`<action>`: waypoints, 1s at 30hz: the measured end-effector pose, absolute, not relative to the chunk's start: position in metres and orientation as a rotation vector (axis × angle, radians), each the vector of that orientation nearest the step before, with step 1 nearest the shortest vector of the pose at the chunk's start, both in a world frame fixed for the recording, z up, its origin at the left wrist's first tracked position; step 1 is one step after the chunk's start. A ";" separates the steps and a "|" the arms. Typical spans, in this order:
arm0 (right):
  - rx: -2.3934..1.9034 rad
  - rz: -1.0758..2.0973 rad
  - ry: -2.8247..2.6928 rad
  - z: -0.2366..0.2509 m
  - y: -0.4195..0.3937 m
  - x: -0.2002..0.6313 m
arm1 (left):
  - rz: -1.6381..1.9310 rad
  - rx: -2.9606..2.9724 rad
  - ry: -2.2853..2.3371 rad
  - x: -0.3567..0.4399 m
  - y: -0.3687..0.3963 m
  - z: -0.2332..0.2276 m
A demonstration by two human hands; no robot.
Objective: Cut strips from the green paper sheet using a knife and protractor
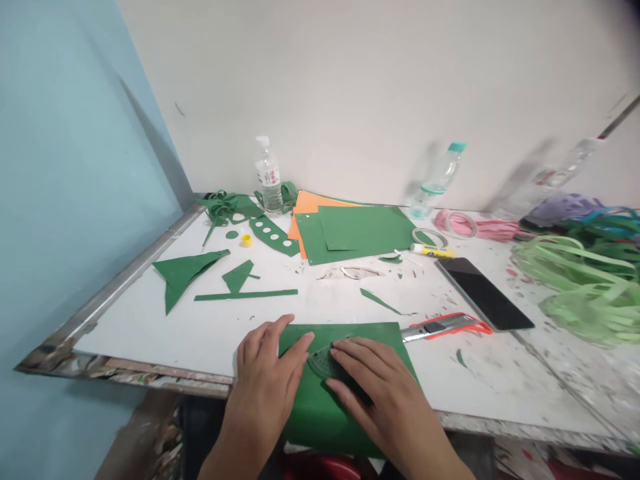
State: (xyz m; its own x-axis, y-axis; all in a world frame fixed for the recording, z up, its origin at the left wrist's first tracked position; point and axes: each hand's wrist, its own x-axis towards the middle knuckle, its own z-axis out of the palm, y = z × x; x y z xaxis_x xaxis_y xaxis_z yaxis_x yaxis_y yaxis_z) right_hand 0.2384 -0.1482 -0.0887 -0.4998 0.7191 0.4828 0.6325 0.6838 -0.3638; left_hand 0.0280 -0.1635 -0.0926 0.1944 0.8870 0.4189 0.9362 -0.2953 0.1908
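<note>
Both hands' fingers lie spread flat on the green sheet (345,373) overhanging the table edge (150,373); perhaps pinning a dark stencil (325,363).

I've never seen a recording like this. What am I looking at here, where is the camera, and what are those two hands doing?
There is no machine here: these are a person's own two bare hands, filmed by a camera worn on the head that looks forward and down, so you see roughly what they see.

The left hand lies flat on a green sheet at the near edge of a white table. The right hand presses on a small dark rounded tool lying on that sheet; what it is, I cannot tell. Neither hand grips anything.

Beside them lies an orange utility knife, then a dark phone. Further back are a glue stick, a tape roll, stacked green and orange sheets, green scraps and a water bottle. On the right is a heap of pale green strips.
</note>
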 end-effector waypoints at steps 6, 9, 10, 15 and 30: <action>-1.056 0.184 -2.239 -0.091 -0.150 0.239 | -0.560 -2.372 -1.755 0.026 -0.160 -0.096; -1.061 0.172 -2.230 -0.091 -0.150 0.239 | -0.554 -2.370 -1.753 0.027 -0.159 -0.096; -1.058 0.164 -2.228 -0.090 -0.150 0.239 | -0.555 -2.367 -1.764 0.028 -0.159 -0.096; -1.031 0.165 -2.266 -0.090 -0.148 0.240 | -0.586 -2.388 -1.842 0.028 -0.161 -0.093; -0.841 -0.101 -2.682 -0.069 -0.119 0.226 | -0.814 -2.362 -1.917 0.027 -0.164 -0.090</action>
State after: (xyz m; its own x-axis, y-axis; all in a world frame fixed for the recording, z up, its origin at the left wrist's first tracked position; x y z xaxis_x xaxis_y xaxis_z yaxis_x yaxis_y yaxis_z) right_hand 0.2257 -0.1195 -0.0688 -0.7723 0.5434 0.3290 0.5665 0.8235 -0.0303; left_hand 0.0268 -0.1639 -0.0898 0.1252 0.9152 0.3831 0.9113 -0.2588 0.3203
